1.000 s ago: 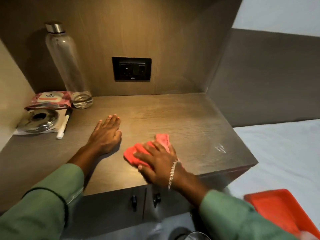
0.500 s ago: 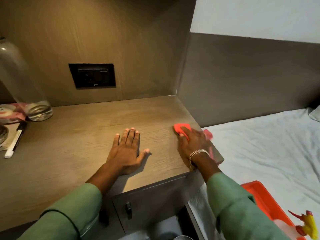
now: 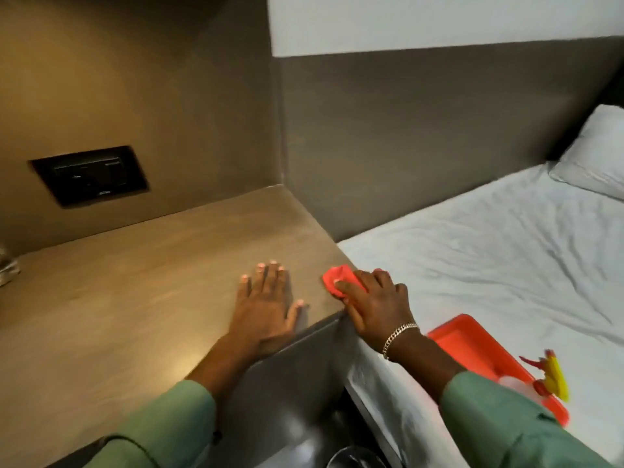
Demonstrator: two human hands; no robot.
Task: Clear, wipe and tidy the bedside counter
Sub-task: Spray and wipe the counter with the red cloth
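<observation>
The wooden bedside counter [image 3: 141, 292] fills the left half of the view. My left hand [image 3: 266, 298] lies flat on it near the front right corner, fingers spread, holding nothing. My right hand [image 3: 374, 302] presses a red cloth [image 3: 337, 278] against the counter's right edge, where it meets the bed. Only the cloth's front part shows; the rest is under my palm. At the far left edge, a sliver of the glass bottle's base [image 3: 7, 268] is visible.
A black socket panel [image 3: 89, 175] is set in the back wall. The bed with a white sheet [image 3: 489, 251] and a pillow [image 3: 597, 153] lies to the right. On the sheet, an orange tray [image 3: 472, 342] holds a spray bottle with a yellow-red trigger [image 3: 550, 373].
My right hand has slid the red cloth from the counter's middle front to its right edge. My left hand shifted right along the counter. The view turned right, so the bottle, packet and marker left the frame.
</observation>
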